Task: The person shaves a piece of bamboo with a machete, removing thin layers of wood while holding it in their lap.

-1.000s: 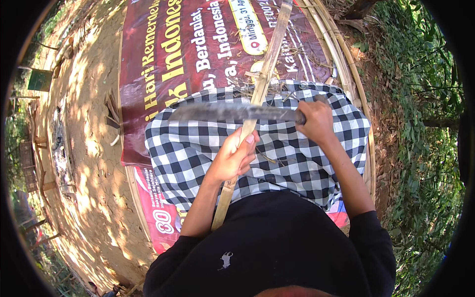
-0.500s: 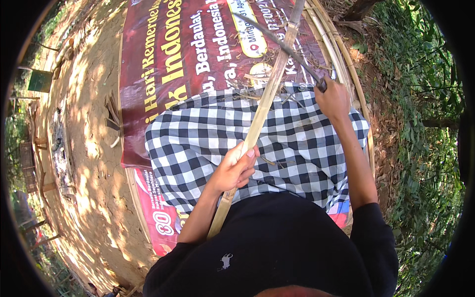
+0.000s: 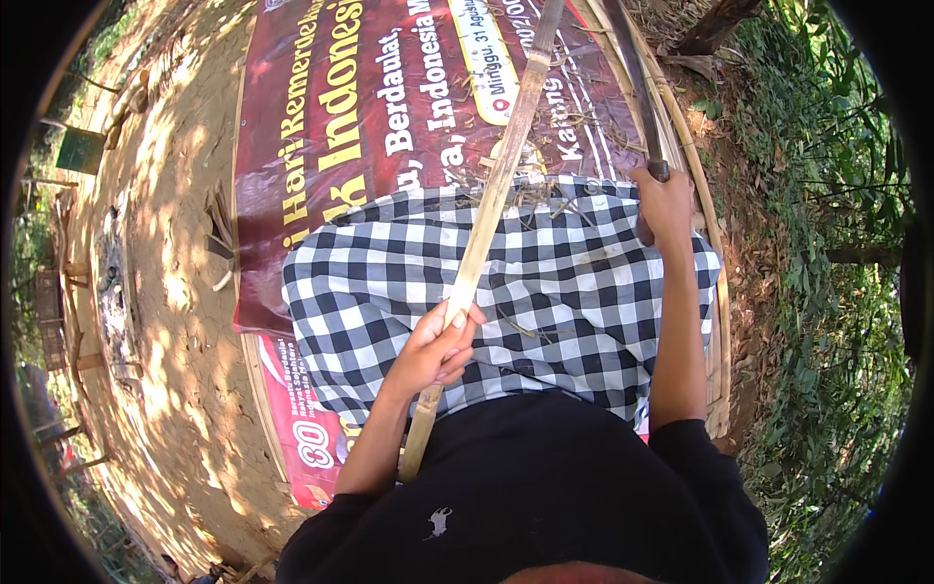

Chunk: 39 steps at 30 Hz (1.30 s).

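My left hand (image 3: 437,343) is wrapped round a long, pale split-bamboo strip (image 3: 497,190). The strip slants from beside my body across my lap, its far end leaving the top of the view. In my right hand (image 3: 669,206) is the dark handle of a long-bladed knife (image 3: 638,86), a machete by its shape. Its blade points away from me, right of the strip and apart from it. A black-and-white checked cloth (image 3: 389,268) covers my lap, with thin shavings (image 3: 562,202) scattered on its far edge.
Beneath me lies a dark red printed banner (image 3: 282,175) on a bamboo platform, its bamboo edge (image 3: 693,146) running along the right. Dry earth (image 3: 180,341) spreads to the left, with some split wood pieces (image 3: 220,229). Green plants (image 3: 827,321) and a stump (image 3: 715,29) stand at right.
The knife has moved right off the strip, its blade swinging from crossing over it to pointing away. My left hand and the strip have shifted slightly left and nearer to me.
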Each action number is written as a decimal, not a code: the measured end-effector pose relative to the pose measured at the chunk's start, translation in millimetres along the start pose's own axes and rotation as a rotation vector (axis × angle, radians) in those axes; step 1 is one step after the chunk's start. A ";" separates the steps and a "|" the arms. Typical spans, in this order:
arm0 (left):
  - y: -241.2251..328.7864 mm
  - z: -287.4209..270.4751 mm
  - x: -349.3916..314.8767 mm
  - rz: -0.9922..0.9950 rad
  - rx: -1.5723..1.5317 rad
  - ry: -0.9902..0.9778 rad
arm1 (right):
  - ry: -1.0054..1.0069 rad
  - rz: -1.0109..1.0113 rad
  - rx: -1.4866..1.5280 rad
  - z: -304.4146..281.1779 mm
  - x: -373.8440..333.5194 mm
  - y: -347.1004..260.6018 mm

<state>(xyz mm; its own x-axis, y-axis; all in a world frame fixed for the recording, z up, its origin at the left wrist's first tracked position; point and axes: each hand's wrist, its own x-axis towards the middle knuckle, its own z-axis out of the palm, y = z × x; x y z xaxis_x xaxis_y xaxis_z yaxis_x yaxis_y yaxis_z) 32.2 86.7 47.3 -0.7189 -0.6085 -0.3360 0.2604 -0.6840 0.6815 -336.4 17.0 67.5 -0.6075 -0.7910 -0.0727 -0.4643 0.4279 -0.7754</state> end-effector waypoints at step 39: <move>45.8 39.8 94.2 -0.055 -0.020 0.172 | -0.355 -0.201 0.710 78.9 -59.1 7.8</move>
<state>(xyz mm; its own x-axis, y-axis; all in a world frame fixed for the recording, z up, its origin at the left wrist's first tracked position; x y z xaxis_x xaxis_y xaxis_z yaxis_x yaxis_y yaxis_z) -49.3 14.1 72.8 -0.6121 -0.6287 -0.4797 0.2375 -0.7247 0.6468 -253.3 32.6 16.3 -0.2605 -0.9655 0.0082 0.0487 -0.0216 -0.9986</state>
